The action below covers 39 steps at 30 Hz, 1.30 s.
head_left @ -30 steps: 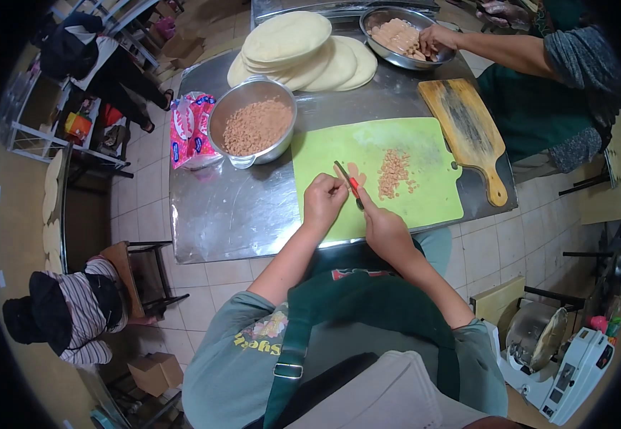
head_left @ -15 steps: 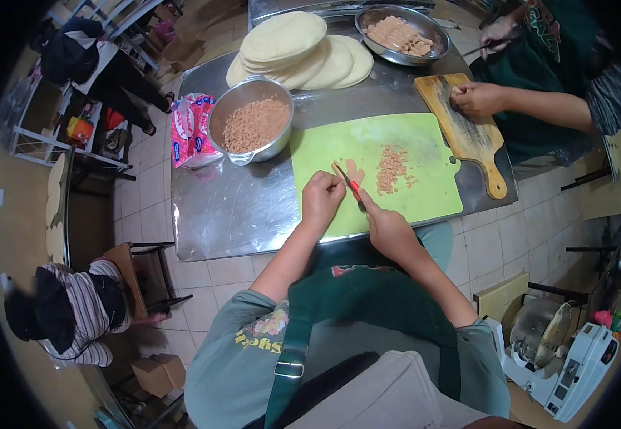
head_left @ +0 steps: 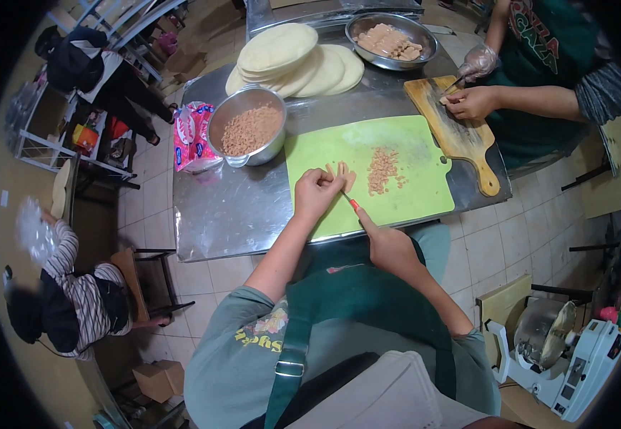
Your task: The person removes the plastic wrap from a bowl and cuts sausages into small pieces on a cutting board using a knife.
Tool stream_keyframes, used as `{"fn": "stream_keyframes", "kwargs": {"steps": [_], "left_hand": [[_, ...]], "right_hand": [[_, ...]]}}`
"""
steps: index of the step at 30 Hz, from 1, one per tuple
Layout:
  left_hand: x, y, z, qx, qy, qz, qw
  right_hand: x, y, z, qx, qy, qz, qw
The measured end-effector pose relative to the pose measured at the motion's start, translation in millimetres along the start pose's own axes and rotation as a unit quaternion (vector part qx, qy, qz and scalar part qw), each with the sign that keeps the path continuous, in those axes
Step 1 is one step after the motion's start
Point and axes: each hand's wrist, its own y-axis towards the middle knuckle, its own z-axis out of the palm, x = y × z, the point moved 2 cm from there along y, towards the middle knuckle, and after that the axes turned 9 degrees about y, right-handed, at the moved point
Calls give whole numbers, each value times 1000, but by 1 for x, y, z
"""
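Observation:
My right hand (head_left: 390, 247) is wrapped round a knife (head_left: 354, 204) with red on its handle, the index finger stretched along it. Its blade reaches up to the fingertips of my left hand (head_left: 315, 191), which pinch something too small to make out. Both hands are over the near left part of a green cutting mat (head_left: 410, 193). Just beyond my left fingertips lie a few pinkish sausage pieces (head_left: 347, 176). A heap of chopped bits (head_left: 383, 171) sits further right on the mat. A metal pot (head_left: 277, 137) of chopped pieces stands beyond the mat's left corner.
Flatbreads (head_left: 274, 51) are stacked at the back, beside a metal bowl (head_left: 428, 61) of sausages. A pink packet (head_left: 194, 136) lies left of the pot. At right, a co-worker's hands (head_left: 476, 102) hold a knife over a wooden board (head_left: 478, 143). Another person (head_left: 85, 297) sits at lower left.
The knife has drawn back towards me, its blade lower beside my left fingertips. The co-worker's hands have come together over the wooden board with a knife. The seated person has raised a clear plastic bag.

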Motion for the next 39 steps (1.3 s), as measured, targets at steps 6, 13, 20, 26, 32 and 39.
{"fn": "stream_keyframes", "kwargs": {"steps": [6, 13, 20, 26, 32, 39], "left_hand": [[-7, 14, 1, 55, 103, 5, 993], [1, 23, -9, 58, 12, -80, 995], [22, 26, -11, 72, 8, -101, 992], [22, 24, -10, 114, -90, -165, 975], [9, 20, -10, 119, -144, -180, 966], [14, 19, -2, 125, -175, -202, 956]], "right_hand": [[1, -1, 0, 17, -26, -2, 1000], [-14, -13, 2, -18, -31, -27, 999], [-20, -8, -11, -31, 79, -15, 996], [-33, 12, 5, -87, 104, -21, 991], [-18, 26, 13, -69, 76, 4, 995], [-8, 27, 15, -63, 28, -18, 997]]}}
